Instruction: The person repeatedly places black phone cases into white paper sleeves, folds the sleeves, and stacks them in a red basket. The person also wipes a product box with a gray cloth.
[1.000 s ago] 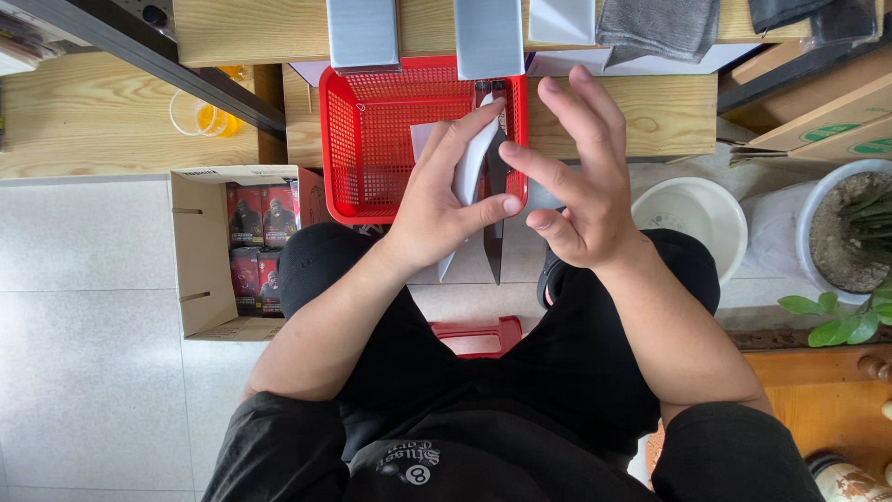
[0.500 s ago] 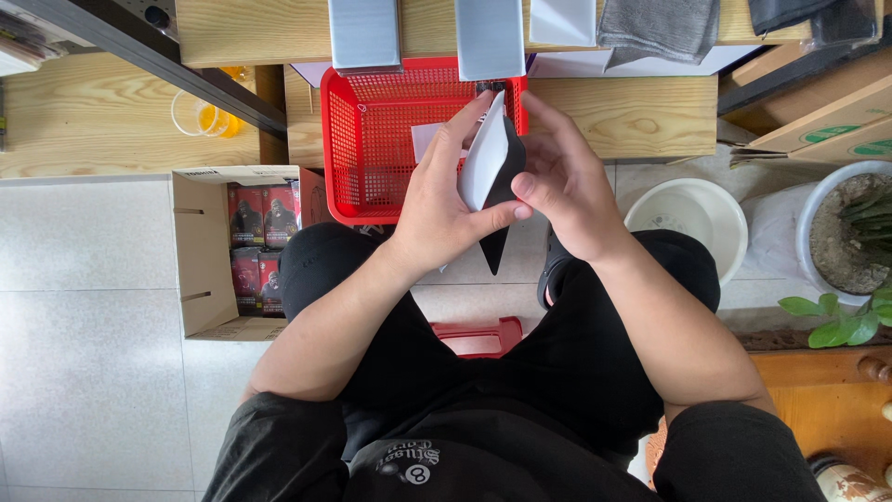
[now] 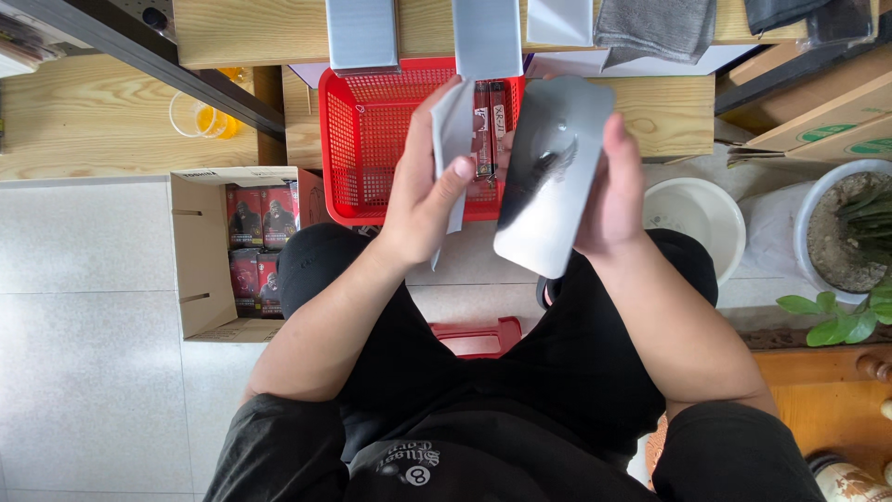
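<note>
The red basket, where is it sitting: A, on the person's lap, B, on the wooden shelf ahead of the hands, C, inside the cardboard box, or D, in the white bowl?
B: the red basket rests on the wooden shelf, beyond the left hand and right hand.

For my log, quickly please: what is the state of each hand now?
Left hand: closed on a thin white sheet.
Right hand: closed on a glossy grey flat panel.

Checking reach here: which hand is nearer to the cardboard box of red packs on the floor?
Left. The left hand, holding a white sheet, is over the red basket's right part, closer to the cardboard box. The right hand holds a glossy grey pouch farther right.
</note>
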